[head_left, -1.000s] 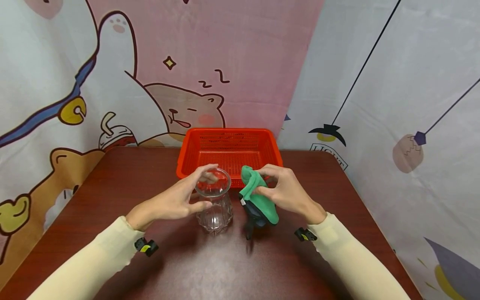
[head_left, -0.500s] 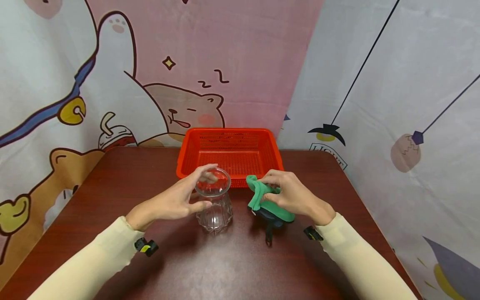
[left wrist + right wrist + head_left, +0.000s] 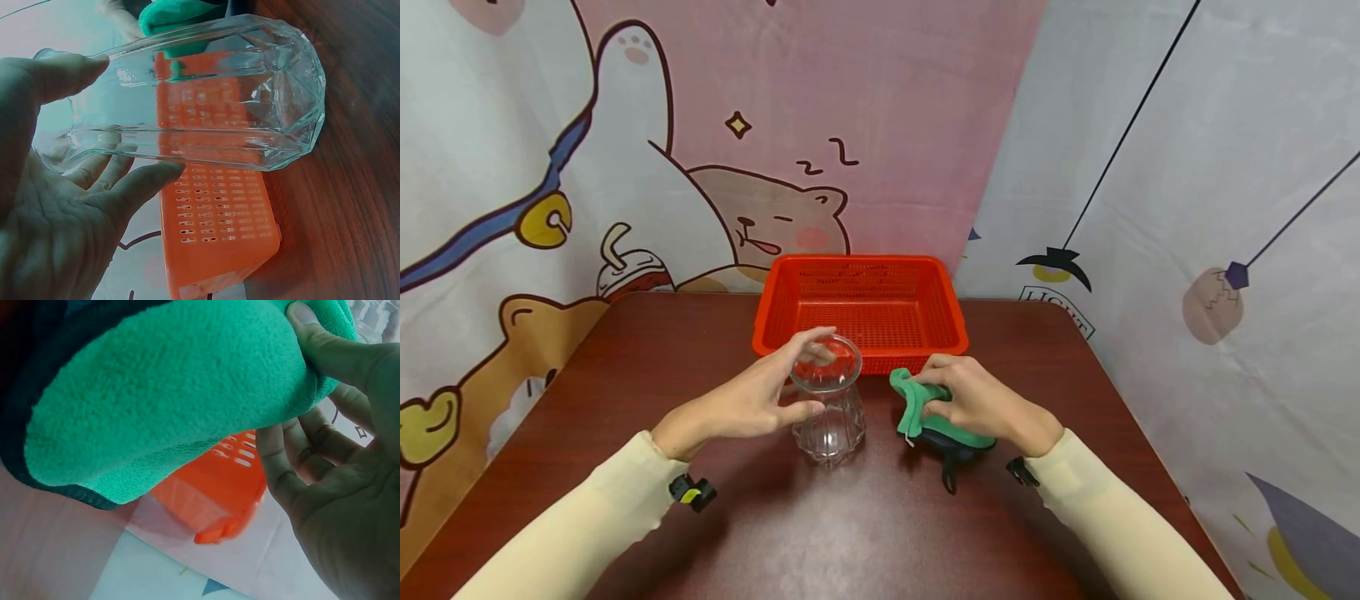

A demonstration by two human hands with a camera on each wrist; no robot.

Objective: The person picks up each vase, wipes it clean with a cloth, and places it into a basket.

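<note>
A clear glass vase (image 3: 831,421), with a flared rim and faceted sides, stands upright on the table. My left hand (image 3: 748,400) holds it near the neck, thumb in front and fingers behind; the left wrist view has the thumb (image 3: 75,76) across the neck of the glass. To the right, my right hand (image 3: 981,404) pinches a folded edge of a fleecy green cloth item (image 3: 913,406) between thumb and fingers. Dark edging (image 3: 37,387) runs round its rounded end, and a dark strap (image 3: 950,475) hangs below it. Its underside is mostly hidden.
Behind both hands a red perforated plastic basket (image 3: 958,329) stands at the far side of the brown wooden table (image 3: 850,533). A curtain (image 3: 917,125) printed with cartoon animals hangs behind the table and along its sides.
My right hand has moved right and lower with the green cloth item, which now lies flatter, its strap farther right. The left hand and the vase have stayed in place.
</note>
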